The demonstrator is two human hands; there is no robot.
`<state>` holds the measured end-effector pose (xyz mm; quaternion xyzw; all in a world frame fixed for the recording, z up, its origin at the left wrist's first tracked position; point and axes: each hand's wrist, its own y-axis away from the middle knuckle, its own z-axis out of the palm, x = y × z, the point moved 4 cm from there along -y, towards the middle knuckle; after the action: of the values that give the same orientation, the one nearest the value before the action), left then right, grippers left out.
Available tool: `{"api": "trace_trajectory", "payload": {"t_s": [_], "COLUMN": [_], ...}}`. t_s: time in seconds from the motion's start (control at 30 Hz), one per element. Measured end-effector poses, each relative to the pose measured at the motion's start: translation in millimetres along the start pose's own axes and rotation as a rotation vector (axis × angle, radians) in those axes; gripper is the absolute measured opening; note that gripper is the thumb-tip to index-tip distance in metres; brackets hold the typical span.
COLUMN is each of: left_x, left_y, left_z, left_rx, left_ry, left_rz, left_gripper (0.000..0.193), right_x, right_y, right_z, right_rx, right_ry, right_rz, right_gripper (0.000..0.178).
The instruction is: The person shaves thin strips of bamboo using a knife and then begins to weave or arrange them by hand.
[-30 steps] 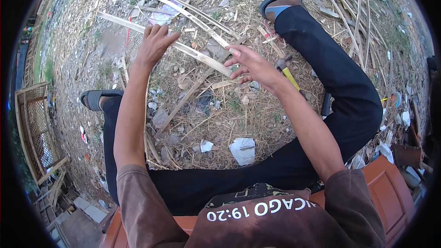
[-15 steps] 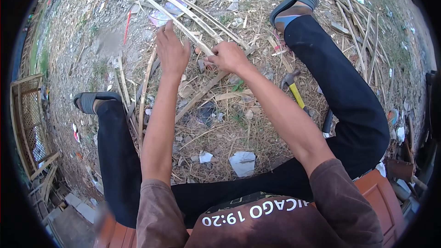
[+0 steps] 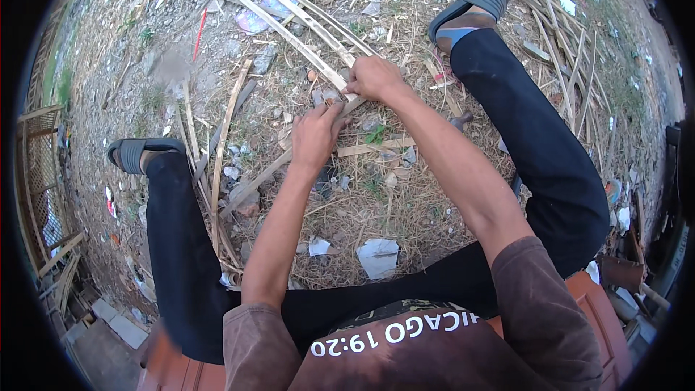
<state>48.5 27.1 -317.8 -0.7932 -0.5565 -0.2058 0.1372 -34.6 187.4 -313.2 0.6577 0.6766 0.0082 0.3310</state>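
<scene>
Several pale wooden strips (image 3: 300, 40) run from the upper left toward my hands, side by side. A greyer wooden strip (image 3: 257, 181) lies across their near ends and slants down to the left. My right hand (image 3: 376, 80) is closed over the strips' near ends, thumb and fingers pressed on the wood. Just below and left of it, my left hand (image 3: 315, 134) has its fingers curled together at the joint on the crossing strip. What lies under its fingertips is partly hidden. My right forearm covers most of a hammer, leaving its head (image 3: 461, 121) showing.
More loose strips (image 3: 230, 127) lie by my left foot, and a pile of long strips (image 3: 572, 65) lies beyond my right leg. Stones, dry grass and a white broken piece (image 3: 378, 258) litter the ground. A lattice frame (image 3: 47, 188) stands at far left.
My left hand has come down and right from beside the strips to the joint, its fingers closing. The right hand has shifted slightly up and right. My right forearm now hides the hammer's yellow handle.
</scene>
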Motion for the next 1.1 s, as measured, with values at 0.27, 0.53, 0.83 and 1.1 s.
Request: {"api": "trace_trajectory", "payload": {"t_s": [0.27, 0.53, 0.83, 1.1], "left_x": [-2, 2, 5, 5], "left_y": [-11, -12, -9, -12], "left_z": [4, 11, 12, 11], "left_rx": [0.134, 0.179, 0.211, 0.178], "left_ry": [0.051, 0.033, 0.013, 0.067], "left_rz": [0.084, 0.147, 0.113, 0.035], "left_gripper": [0.031, 0.030, 0.029, 0.027], "right_x": [14, 7, 65, 80], "right_y": [-7, -9, 32, 9], "right_z": [-10, -14, -23, -21], "right_rx": [-0.095, -0.030, 0.326, 0.302], "right_ry": [0.013, 0.188, 0.086, -0.120], "right_rz": [0.084, -0.066, -0.322, -0.340], "right_gripper": [0.038, 0.030, 0.036, 0.035]}}
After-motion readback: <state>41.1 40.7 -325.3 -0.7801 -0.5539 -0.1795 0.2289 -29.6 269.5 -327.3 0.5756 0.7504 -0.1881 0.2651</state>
